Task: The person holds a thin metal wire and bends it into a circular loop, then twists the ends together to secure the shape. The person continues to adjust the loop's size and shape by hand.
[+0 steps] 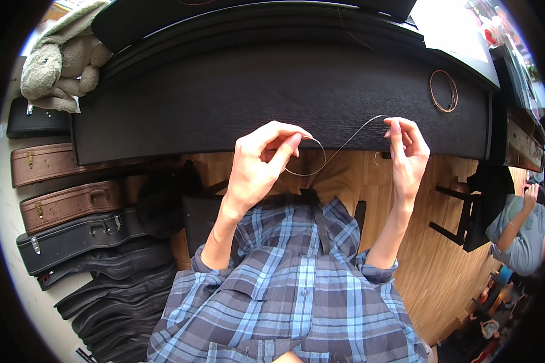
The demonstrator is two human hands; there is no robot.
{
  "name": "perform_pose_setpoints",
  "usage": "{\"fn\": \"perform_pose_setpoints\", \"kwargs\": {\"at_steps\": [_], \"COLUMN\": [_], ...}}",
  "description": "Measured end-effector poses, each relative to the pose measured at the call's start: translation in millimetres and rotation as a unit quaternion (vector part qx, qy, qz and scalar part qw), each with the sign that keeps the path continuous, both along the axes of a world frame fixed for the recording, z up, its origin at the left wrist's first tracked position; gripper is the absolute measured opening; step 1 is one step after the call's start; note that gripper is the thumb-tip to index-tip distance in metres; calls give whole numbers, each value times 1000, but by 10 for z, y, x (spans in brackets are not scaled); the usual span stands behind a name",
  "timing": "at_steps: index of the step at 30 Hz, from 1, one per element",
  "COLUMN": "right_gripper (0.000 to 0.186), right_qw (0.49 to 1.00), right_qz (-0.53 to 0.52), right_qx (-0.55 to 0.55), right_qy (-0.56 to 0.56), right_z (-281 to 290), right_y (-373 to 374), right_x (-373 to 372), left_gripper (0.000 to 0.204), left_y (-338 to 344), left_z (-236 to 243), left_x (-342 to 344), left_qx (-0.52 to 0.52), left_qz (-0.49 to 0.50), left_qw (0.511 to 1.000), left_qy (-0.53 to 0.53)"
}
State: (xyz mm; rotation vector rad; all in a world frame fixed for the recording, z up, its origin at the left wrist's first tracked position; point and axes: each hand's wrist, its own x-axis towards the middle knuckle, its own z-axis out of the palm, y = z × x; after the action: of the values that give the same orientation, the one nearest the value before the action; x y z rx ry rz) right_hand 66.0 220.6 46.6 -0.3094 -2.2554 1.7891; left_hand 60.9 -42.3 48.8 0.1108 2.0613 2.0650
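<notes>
A thin grey metal string point(346, 144) runs between my two hands, dipping in a loose loop near the left one and rising in a curve to the right one. My left hand point(261, 158) pinches it between thumb and fingertips. On the other side my right hand point(407, 148) grips it in a pinch as well, and a short curled end point(376, 159) hangs beside that hand. Both hands are held in the air at the near edge of a black wooden top point(254, 91). A coiled copper-coloured string point(444, 92) lies on that top, toward the far right.
Another fine strand point(356, 37) lies at the back of the black top. A plush rabbit point(57, 63) sits at its far left. Several brown and black instrument cases point(72, 206) line the left side. At the right are a black stool point(457, 209) and another person point(521, 233).
</notes>
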Motion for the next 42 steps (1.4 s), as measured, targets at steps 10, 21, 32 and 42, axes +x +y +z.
{"fn": "perform_pose_setpoints", "kwargs": {"at_steps": [10,21,32,42], "right_gripper": [19,6,9,9], "right_qw": [979,972,964,966], "right_qz": [-41,230,131,116], "right_qx": [68,39,-224,-186], "right_qy": [186,33,64,139], "right_z": [51,-50,-88,-124], "right_y": [-295,-556,-738,-705], "right_x": [-469,-422,-460,-422], "left_gripper": [18,20,10,20], "left_y": [204,163,238,177], "left_z": [-201,-170,-196,-256], "left_x": [-664,-559,-460,-438], "left_qx": [93,9,-24,103], "left_qz": [49,20,3,49], "left_qw": [993,999,988,985], "left_qy": [49,39,154,127]}}
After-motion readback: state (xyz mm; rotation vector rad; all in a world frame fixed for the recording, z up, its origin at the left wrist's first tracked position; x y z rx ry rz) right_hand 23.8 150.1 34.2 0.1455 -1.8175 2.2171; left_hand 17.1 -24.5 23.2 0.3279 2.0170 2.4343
